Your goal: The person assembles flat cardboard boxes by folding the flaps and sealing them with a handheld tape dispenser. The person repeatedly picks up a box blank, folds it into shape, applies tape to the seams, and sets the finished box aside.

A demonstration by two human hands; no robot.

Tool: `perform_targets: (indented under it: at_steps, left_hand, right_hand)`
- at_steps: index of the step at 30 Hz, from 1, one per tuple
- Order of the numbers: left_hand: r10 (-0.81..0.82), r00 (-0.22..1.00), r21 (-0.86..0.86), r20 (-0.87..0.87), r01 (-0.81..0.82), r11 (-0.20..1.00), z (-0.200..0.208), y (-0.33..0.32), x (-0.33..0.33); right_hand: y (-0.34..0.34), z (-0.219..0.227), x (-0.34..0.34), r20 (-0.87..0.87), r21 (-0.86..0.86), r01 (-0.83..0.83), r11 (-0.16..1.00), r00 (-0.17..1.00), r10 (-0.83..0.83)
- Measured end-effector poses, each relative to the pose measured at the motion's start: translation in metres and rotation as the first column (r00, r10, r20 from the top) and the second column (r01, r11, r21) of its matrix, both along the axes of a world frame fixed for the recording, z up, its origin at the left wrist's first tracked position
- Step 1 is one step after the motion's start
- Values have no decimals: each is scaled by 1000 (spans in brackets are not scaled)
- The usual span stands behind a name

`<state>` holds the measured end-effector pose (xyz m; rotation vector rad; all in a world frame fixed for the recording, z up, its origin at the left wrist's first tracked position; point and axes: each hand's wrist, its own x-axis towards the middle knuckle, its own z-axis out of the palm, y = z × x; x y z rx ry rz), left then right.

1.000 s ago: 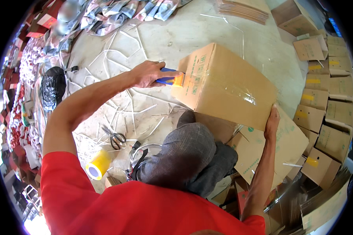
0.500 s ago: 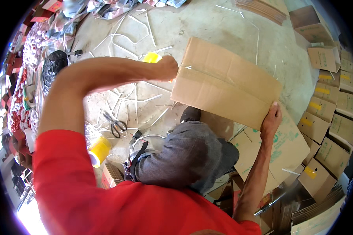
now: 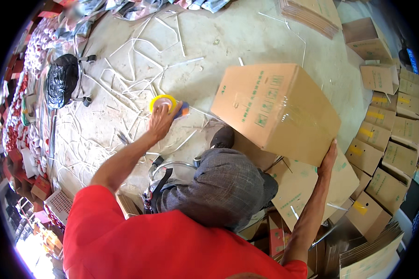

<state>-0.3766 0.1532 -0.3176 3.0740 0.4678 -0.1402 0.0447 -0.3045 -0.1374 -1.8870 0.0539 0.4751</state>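
My left hand (image 3: 160,122) is closed round a tape dispenser (image 3: 183,110) with a blue and orange end and a yellow tape roll (image 3: 163,102). It is held over the floor, left of the cardboard box and apart from it. The brown box (image 3: 258,104), with green print, is tilted, and a shiny strip of clear tape runs along one of its faces. My right hand (image 3: 328,159) grips the box at its lower right corner, fingers partly hidden behind it. Flat printed cardboard (image 3: 307,190) lies beneath the box, beside my knee.
White strapping strips (image 3: 139,56) litter the floor. Scissors (image 3: 122,138) lie partly hidden by my left forearm. A black-covered wheeled stool (image 3: 63,81) stands at left. Rows of cardboard boxes (image 3: 379,132) line the right side. Flattened cartons (image 3: 312,14) are stacked at the far right.
My left hand has drawn back from the box's left edge, down and left, with the tape dispenser. The box has been turned, so its printed side and another taped face now show.
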Motion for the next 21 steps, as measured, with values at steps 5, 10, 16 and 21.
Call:
perform_targets:
  at_steps: [5,10,16,21]
  left_hand:
    - [150,989,-64,-1,-150,987,-11,-24,-21]
    - [325,945,-92,25,-321,942,22,-41,5]
    - [342,691,-666,637,270,695,236,-85,226]
    - [288,618,-639,732,473,607,213,-107,308]
  right_hand:
    - [-17,-6,7,-81,26,68,997,995,-65]
    - [-23,-16,3,-89,29,156,987,984,-153]
    - [-36,-19,12,-64,49,8,999,998,-5]
    - [-27,-15,12,-45,-6,72,997,996,-72]
